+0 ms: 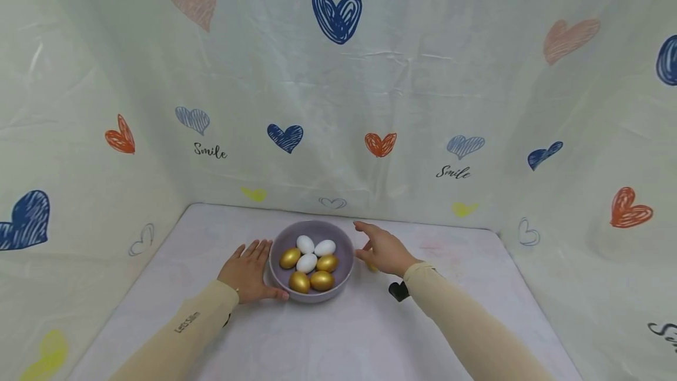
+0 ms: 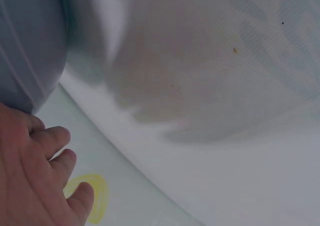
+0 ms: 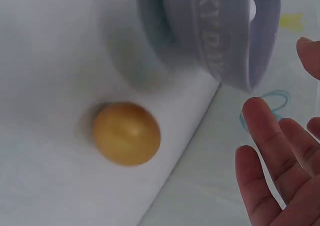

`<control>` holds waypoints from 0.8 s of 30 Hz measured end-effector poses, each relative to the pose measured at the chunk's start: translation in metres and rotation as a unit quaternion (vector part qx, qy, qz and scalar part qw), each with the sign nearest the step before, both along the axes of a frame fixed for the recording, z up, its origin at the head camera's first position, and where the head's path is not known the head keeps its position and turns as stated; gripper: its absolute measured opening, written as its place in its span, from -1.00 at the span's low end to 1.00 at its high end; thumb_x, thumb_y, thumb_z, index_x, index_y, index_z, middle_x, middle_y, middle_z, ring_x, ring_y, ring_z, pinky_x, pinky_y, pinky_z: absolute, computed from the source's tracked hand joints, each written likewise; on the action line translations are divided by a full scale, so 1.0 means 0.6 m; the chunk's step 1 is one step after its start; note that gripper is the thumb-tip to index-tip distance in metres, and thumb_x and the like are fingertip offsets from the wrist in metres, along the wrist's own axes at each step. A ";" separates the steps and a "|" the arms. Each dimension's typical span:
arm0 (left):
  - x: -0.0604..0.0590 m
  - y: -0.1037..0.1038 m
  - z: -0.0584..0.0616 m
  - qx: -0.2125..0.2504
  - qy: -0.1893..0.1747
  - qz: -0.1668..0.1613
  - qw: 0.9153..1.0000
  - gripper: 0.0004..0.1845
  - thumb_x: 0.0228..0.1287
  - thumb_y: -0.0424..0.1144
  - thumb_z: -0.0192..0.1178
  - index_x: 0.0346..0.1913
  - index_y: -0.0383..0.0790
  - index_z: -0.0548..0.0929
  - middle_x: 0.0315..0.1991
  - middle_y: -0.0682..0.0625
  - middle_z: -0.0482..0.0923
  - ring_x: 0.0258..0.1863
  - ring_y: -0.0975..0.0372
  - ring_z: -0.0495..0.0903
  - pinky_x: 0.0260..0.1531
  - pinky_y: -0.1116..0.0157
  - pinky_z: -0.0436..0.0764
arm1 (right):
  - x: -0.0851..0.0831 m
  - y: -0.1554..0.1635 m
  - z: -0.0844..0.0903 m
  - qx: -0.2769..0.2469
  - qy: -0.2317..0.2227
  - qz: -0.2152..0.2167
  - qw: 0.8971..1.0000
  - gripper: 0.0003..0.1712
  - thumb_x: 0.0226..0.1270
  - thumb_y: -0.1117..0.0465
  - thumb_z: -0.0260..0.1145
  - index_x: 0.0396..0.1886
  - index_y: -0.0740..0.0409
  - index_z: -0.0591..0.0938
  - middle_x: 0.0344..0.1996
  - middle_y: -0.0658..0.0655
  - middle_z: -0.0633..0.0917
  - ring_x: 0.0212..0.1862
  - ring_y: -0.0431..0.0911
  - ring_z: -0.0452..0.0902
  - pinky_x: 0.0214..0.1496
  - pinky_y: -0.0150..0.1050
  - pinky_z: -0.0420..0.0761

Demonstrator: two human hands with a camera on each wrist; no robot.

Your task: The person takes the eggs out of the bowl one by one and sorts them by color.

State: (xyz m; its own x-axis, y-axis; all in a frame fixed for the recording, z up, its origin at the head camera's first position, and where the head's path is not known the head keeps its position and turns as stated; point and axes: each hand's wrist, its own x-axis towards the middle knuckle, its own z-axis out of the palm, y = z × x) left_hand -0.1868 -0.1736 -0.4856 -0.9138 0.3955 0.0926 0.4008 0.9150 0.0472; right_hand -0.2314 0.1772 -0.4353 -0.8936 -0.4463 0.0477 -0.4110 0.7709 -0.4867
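A round lilac bowl (image 1: 346,275) stands on the table, holding three white eggs (image 1: 307,263) and several golden eggs (image 1: 321,280). Against the bowl's left side rests my left hand (image 1: 248,272), fingers spread and thumb along the near rim; the left wrist view shows its fingers by the bowl's wall (image 2: 30,50). Beside the right rim hovers my right hand (image 1: 388,250), its fingers loosely extended with nothing in them. Another golden egg (image 3: 127,134) lies on the table below that hand, mostly hidden by it in the head view.
The pale table (image 1: 338,340) meets a white curtain (image 1: 412,87) printed with hearts and the word Smile at the back and sides. A small black object (image 1: 399,291) shows by the right cuff. Raised lettering (image 3: 210,35) runs along the bowl's outer wall.
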 end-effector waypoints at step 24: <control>0.011 0.004 0.027 -0.003 -0.032 0.006 0.999 0.43 -0.18 0.70 0.09 0.44 -0.53 0.23 0.41 -0.39 0.26 0.42 -0.19 0.21 0.36 -0.17 0.19 | 0.008 -0.124 -0.023 0.062 -0.001 0.143 0.988 -0.30 0.38 0.08 0.35 0.47 0.04 0.37 0.16 0.05 0.63 -0.21 -0.32 0.55 -0.10 -0.37 0.57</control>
